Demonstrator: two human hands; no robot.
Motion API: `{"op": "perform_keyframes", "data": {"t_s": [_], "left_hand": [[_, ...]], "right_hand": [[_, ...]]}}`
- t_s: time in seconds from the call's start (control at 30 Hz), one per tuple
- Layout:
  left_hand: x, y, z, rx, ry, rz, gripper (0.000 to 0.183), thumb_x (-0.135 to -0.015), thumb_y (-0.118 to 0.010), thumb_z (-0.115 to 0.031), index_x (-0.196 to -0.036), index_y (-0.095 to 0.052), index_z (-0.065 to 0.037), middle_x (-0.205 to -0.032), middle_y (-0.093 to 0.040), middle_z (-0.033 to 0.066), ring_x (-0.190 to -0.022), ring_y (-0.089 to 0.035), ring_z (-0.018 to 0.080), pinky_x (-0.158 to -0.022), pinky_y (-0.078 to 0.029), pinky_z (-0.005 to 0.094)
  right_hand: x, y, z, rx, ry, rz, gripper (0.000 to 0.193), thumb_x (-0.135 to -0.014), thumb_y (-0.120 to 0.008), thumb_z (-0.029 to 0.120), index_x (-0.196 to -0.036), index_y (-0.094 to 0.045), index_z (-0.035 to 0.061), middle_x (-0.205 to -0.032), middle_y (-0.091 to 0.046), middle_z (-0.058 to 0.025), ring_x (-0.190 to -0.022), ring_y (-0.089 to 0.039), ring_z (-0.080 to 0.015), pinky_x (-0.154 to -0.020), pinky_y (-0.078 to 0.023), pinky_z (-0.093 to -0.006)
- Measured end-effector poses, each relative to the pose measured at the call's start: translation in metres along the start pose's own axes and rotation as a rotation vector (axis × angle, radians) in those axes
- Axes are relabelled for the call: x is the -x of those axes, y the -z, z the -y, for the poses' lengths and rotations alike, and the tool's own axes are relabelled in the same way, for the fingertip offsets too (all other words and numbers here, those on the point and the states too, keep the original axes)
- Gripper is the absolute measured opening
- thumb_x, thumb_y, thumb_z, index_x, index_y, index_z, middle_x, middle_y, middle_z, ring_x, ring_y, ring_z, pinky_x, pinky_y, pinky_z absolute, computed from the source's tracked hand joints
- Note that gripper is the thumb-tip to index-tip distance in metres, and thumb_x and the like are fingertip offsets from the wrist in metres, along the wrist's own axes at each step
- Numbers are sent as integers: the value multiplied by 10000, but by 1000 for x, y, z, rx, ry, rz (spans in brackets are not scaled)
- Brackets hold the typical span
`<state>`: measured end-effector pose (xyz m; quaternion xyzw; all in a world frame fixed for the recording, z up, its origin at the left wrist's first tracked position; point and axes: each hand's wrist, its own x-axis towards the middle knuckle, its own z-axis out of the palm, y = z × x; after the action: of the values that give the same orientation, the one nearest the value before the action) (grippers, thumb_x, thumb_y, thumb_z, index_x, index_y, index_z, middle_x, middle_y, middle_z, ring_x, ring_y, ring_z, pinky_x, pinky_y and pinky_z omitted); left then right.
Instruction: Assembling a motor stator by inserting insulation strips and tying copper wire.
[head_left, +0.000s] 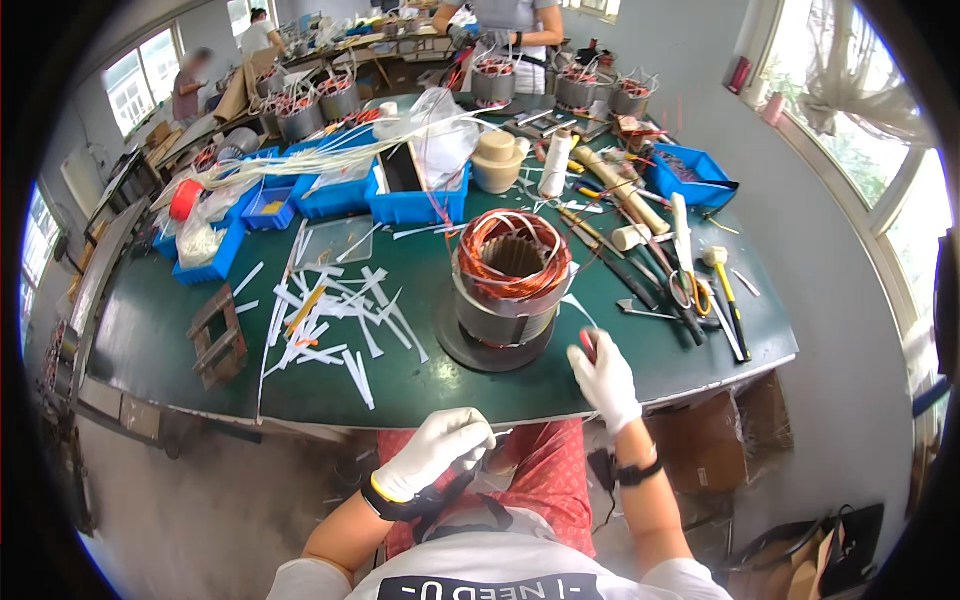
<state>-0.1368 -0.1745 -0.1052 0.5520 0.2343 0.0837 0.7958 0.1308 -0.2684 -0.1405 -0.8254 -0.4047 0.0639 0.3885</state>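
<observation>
A motor stator [505, 318] with copper windings [515, 272] around its top stands upright on a round dark plate [470, 355] near the front edge of the green table. My white-gloved right hand [605, 385] is just right of the plate, closed around a red-handled tool [588, 346] whose far end I cannot make out. Close to my lap, in front of the table edge, my white-gloved left hand [440, 452] is closed, with a thin white strip [503, 433] poking out of its fingertips. Loose white paper strips [325, 318] lie scattered left of the stator.
Blue bins [420, 207] line the left back, with long pale sleeves [340, 160] across them. Hammers, scissors [682, 290] and other tools lie at right, before another blue bin [690, 178]. A wooden frame [217, 338] sits at left. More stators [575, 90] and a person [505, 40] are beyond.
</observation>
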Motion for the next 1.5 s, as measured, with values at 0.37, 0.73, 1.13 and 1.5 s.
{"op": "perform_keyframes", "data": {"t_s": [0.37, 0.73, 1.13, 1.5], "left_hand": [[11, -3, 21, 227, 24, -37, 190, -976, -544, -151, -888, -619, -1, -770, -620, 30, -659, -567, 86, -633, -477, 238], [9, -7, 14, 20, 20, 30, 207, -978, -529, -146, -890, -631, 12, -751, -610, 21, -660, -555, 79, -643, -462, 236], [19, -12, 16, -63, -178, -31, 200, -920, -567, -9, -1108, -618, 35, -938, -665, 24, -803, -599, 48, -717, -487, 211], [15, 11, 32, -415, -343, -147, 238, -912, -679, -135, -1088, -660, 24, -874, -707, 56, -744, -634, 94, -693, -520, 254]], "right_hand": [[72, 9, 56, -507, 64, 624, 432, -794, -812, 327, -1080, -700, 23, -907, -695, -94, -859, -652, -164, -768, -523, -316], [94, 0, 60, -794, 64, 710, 240, -953, -663, 202, -1086, -625, 6, -861, -636, -3, -688, -556, -46, -596, -474, -224], [108, -9, 80, -847, -50, 543, 287, -926, -694, 221, -1091, -648, -9, -885, -662, -32, -755, -611, -72, -663, -527, -245], [103, 8, 76, -506, 6, 567, 176, -878, -726, 194, -935, -707, 29, -896, -699, -81, -878, -668, -133, -752, -539, -279]]}}
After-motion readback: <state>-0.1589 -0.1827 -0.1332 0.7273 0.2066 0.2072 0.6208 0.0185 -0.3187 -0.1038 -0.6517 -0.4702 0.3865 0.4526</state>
